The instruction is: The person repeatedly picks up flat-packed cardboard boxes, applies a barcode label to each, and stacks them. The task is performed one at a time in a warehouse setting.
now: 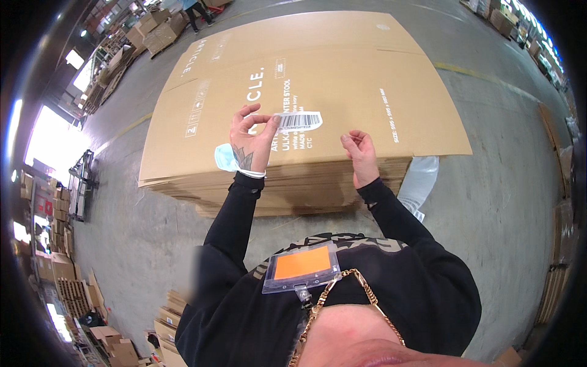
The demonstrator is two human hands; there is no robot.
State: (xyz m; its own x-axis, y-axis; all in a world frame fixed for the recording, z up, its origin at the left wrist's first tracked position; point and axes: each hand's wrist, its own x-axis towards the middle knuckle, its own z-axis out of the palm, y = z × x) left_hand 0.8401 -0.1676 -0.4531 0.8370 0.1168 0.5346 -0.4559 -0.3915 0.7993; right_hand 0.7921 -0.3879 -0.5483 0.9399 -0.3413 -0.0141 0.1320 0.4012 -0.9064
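In my left hand (252, 137), thumb and forefinger pinch the edge of a white barcode label (299, 122), while the other fingers fan out. The label is held over the top sheet of a stack of flat brown cardboard cartons (330, 79). A light blue face mask (227, 157) hangs by its loop from my left wrist. To the right of the label, my right hand (362, 156) hovers near the stack's near edge. Its fingers are curled in with the thumb against the forefinger, and nothing shows between them.
A translucent plastic sheet (420, 180) hangs off the stack's near right corner. Grey concrete floor (489, 214) surrounds the stack. Boxes (158, 33) and a person (195, 11) stand at the far left. A metal trolley (82, 183) and racks of cartons line the left side.
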